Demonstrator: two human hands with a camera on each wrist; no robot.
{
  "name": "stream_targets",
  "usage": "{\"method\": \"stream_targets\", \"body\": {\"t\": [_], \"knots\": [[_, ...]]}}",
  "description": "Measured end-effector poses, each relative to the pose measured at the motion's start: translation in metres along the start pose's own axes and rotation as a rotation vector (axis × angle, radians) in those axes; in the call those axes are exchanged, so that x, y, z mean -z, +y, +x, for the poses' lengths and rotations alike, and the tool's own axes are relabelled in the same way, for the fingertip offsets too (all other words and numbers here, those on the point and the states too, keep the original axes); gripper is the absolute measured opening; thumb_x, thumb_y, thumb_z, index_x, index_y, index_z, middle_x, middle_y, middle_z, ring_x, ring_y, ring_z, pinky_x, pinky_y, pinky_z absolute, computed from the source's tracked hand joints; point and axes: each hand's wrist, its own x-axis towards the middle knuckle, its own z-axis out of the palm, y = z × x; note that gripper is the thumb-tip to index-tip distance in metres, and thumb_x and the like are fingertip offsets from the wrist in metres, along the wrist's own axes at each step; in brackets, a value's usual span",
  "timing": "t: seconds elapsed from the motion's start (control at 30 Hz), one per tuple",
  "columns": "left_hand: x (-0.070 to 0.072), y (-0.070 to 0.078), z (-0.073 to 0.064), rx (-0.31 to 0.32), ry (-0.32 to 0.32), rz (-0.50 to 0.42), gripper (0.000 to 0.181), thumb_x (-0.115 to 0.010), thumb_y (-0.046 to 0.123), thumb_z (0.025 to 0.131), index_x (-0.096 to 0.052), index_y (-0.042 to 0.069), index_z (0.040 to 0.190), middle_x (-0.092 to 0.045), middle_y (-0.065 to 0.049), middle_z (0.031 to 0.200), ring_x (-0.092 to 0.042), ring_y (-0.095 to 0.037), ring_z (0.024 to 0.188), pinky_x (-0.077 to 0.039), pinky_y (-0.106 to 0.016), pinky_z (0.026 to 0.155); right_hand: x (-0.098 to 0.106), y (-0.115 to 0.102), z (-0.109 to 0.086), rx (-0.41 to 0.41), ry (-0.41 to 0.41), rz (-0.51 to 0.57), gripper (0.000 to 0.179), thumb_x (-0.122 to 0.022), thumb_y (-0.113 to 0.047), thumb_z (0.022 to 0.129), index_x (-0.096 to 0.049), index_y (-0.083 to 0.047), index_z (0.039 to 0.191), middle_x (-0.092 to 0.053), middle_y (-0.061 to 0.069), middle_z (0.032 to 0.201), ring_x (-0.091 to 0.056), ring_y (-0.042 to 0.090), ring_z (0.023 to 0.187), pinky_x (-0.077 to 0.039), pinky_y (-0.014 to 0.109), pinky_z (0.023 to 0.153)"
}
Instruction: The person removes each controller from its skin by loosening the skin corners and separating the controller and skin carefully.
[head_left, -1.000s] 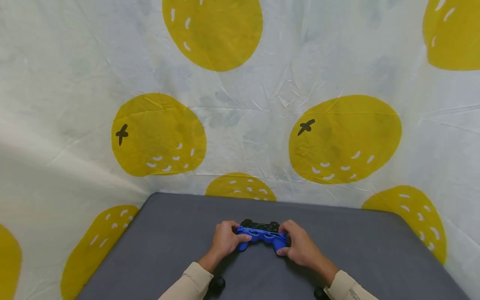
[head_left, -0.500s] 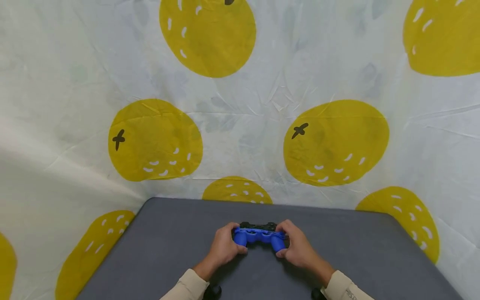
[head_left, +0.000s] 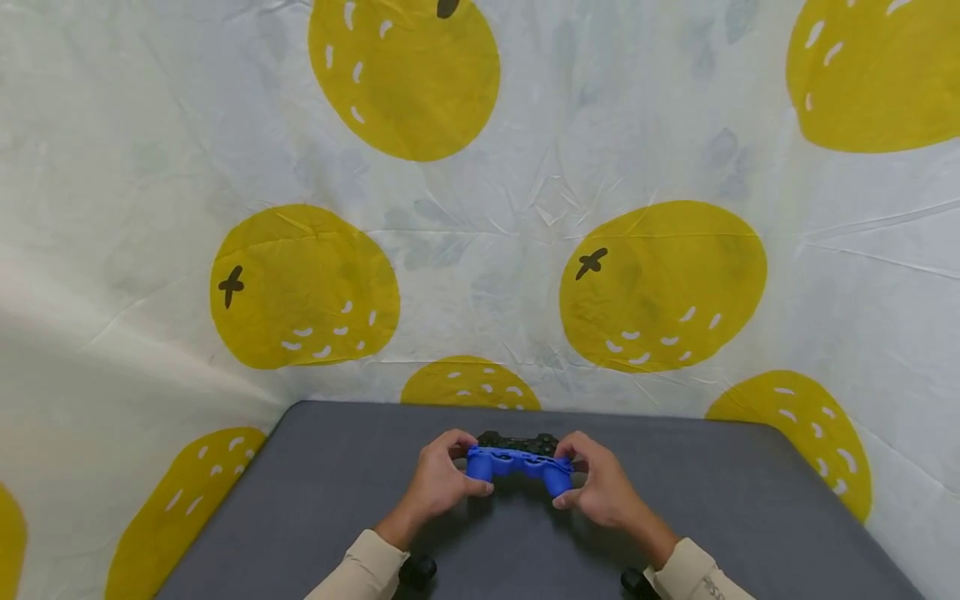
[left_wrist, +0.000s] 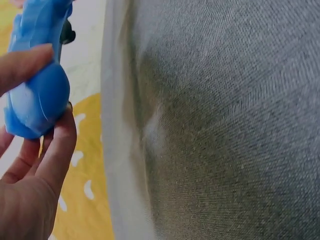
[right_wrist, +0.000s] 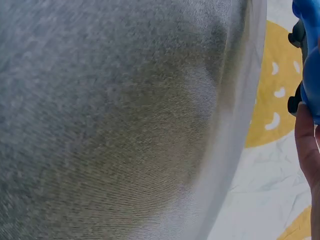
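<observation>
A game controller (head_left: 517, 463), black on its far side and blue on its near side and handles, is held above the table in the head view. My left hand (head_left: 441, 478) grips its left handle, thumb on the near side and fingers behind. On the opposite handle, my right hand (head_left: 606, 487) has a similar grip, thumb low and index finger at the top edge. The left wrist view shows the rounded end of the blue handle (left_wrist: 42, 100) pinched between thumb and fingers. In the right wrist view only part of the controller (right_wrist: 311, 75) shows at the edge, with fingertips against it.
A dark grey table (head_left: 337, 500) lies beneath both hands. Behind and beside it hangs a pale cloth (head_left: 480, 283) printed with large yellow fruit. Dark rounded wrist pieces (head_left: 417, 570) sit below the sleeves (head_left: 367, 567).
The controller has tilted back and forth slightly and now sits a little higher over the table. Both hands moved with it, keeping their hold, and the head view shifted slightly.
</observation>
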Motion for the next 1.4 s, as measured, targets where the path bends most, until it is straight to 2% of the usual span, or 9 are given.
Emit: {"method": "stream_targets", "body": {"t": [0.13,0.3,0.47,0.63,0.93,1.03,1.17,1.3,1.4], "knots": [[0.003,-0.002,0.0,-0.001,-0.037,0.003,0.054,-0.099,0.015,0.066,-0.067,0.017,0.109,-0.069,-0.012,0.124,-0.07,-0.037,0.115,-0.063,-0.041,0.08,0.0,0.001,-0.002,-0.031,-0.036,0.011,0.057,-0.097,0.002,0.06,-0.062,-0.02,0.1,-0.065,-0.004,0.097,-0.062,0.013,0.087,-0.059,0.03,0.084],[0.005,-0.005,0.002,0.011,-0.07,0.016,0.051,-0.099,0.018,0.065,-0.069,0.019,0.106,-0.071,-0.006,0.109,-0.071,-0.027,0.106,-0.06,-0.034,0.077,-0.002,0.005,-0.004,-0.038,-0.051,0.033,0.054,-0.098,-0.001,0.06,-0.063,-0.017,0.099,-0.066,-0.001,0.095,-0.061,0.013,0.084,-0.058,0.031,0.079],[0.003,-0.008,0.002,0.039,-0.079,0.016,0.048,-0.1,0.019,0.064,-0.071,0.018,0.102,-0.072,-0.001,0.098,-0.069,-0.016,0.093,-0.057,-0.029,0.074,-0.005,0.012,-0.004,-0.04,-0.077,0.062,0.052,-0.097,-0.002,0.061,-0.064,-0.014,0.098,-0.064,0.001,0.093,-0.058,0.009,0.082,-0.057,0.034,0.073],[-0.003,-0.013,0.0,0.063,-0.079,0.012,0.046,-0.099,0.017,0.066,-0.072,0.015,0.103,-0.069,-0.003,0.098,-0.066,-0.016,0.09,-0.055,-0.029,0.073,-0.007,0.02,-0.004,-0.052,-0.071,0.088,0.051,-0.096,0.0,0.062,-0.065,-0.011,0.101,-0.062,0.003,0.097,-0.056,0.008,0.087,-0.058,0.03,0.074],[-0.008,-0.016,0.001,0.108,-0.063,-0.011,0.047,-0.097,0.017,0.07,-0.071,0.015,0.109,-0.065,-0.006,0.105,-0.063,-0.021,0.096,-0.054,-0.034,0.073,-0.013,0.02,-0.003,-0.05,-0.027,-0.063,0.066,-0.102,-0.013,0.058,-0.065,-0.008,0.113,-0.062,0.003,0.105,-0.055,0.009,0.092,-0.052,0.027,0.076],[-0.007,-0.017,-0.001,0.083,-0.106,0.044,0.056,-0.096,0.02,0.071,-0.068,0.012,0.119,-0.063,-0.007,0.114,-0.061,-0.024,0.104,-0.055,-0.039,0.08,-0.015,0.018,-0.002,-0.094,-0.015,-0.074,0.063,-0.102,-0.012,0.058,-0.065,-0.01,0.109,-0.063,0.001,0.102,-0.056,0.009,0.09,-0.054,0.029,0.077],[-0.007,-0.018,-0.003,-0.019,-0.134,0.118,0.066,-0.097,0.018,0.07,-0.063,0.007,0.126,-0.061,-0.01,0.12,-0.063,-0.027,0.109,-0.057,-0.043,0.088,-0.014,0.017,-0.002,-0.145,-0.011,-0.053,0.057,-0.1,-0.008,0.06,-0.066,-0.011,0.106,-0.064,0.001,0.099,-0.059,0.013,0.088,-0.057,0.033,0.076],[-0.006,-0.018,-0.002,-0.094,-0.094,0.159,0.058,-0.097,0.015,0.067,-0.067,0.008,0.116,-0.065,-0.008,0.113,-0.065,-0.024,0.098,-0.057,-0.033,0.08,-0.013,0.015,-0.001,-0.154,-0.015,-0.035,0.055,-0.099,-0.005,0.06,-0.066,-0.012,0.103,-0.065,0.002,0.097,-0.061,0.016,0.086,-0.058,0.032,0.074],[-0.004,-0.018,0.0,-0.083,-0.093,0.159,0.053,-0.098,0.016,0.065,-0.068,0.013,0.109,-0.068,-0.004,0.106,-0.064,-0.02,0.09,-0.054,-0.026,0.074,-0.012,0.015,0.0,-0.159,-0.035,-0.016,0.053,-0.099,-0.004,0.06,-0.066,-0.012,0.101,-0.065,0.002,0.094,-0.062,0.017,0.081,-0.056,0.029,0.07]]}}
